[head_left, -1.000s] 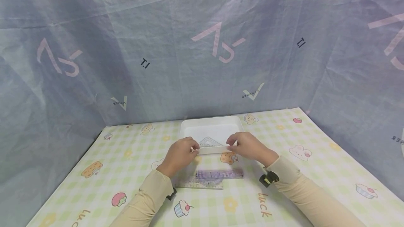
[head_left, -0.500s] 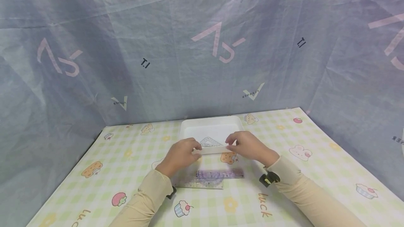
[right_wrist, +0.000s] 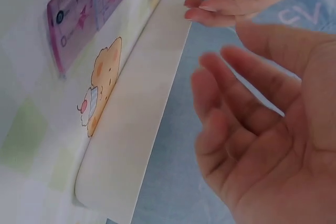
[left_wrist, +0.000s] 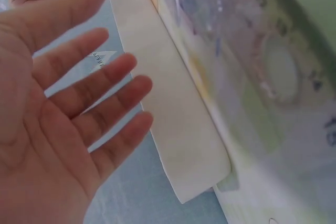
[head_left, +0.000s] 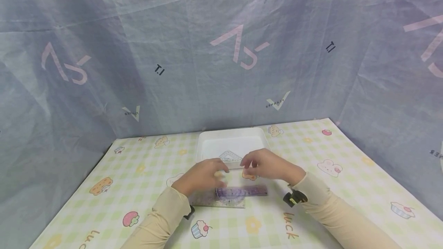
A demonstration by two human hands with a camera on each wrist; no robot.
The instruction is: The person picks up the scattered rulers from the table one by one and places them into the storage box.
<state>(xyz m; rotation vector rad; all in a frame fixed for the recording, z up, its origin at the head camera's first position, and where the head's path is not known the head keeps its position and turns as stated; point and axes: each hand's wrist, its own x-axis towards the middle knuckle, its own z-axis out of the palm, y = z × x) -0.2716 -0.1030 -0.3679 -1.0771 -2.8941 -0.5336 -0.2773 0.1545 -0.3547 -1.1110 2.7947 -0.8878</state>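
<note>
We see a white tray [head_left: 232, 141] on the table [head_left: 346, 187], which is covered with a green checked cloth printed with cartoon cakes. Inside the tray, near its front wall, lies a clear set square [head_left: 230, 155]; the tray holds nothing else that we can make out.

Both hands hover just in front of the tray's near wall. Our left hand [head_left: 204, 176] has its fingers spread and straight, palm toward that wall, and grips nothing; in the left wrist view its fingers [left_wrist: 100, 114] stand just beside the white wall [left_wrist: 168, 114], apart from it. Our right hand [head_left: 264, 164] is likewise loose, fingers slightly bent and apart, holding nothing; the right wrist view shows it near the same wall [right_wrist: 136, 129] without touching.

In front of the tray, nearer to us than the hands, a purple ruler [head_left: 242, 191] lies flat on the table, overlapping a clear protractor [head_left: 221, 201] just beside it.
</note>
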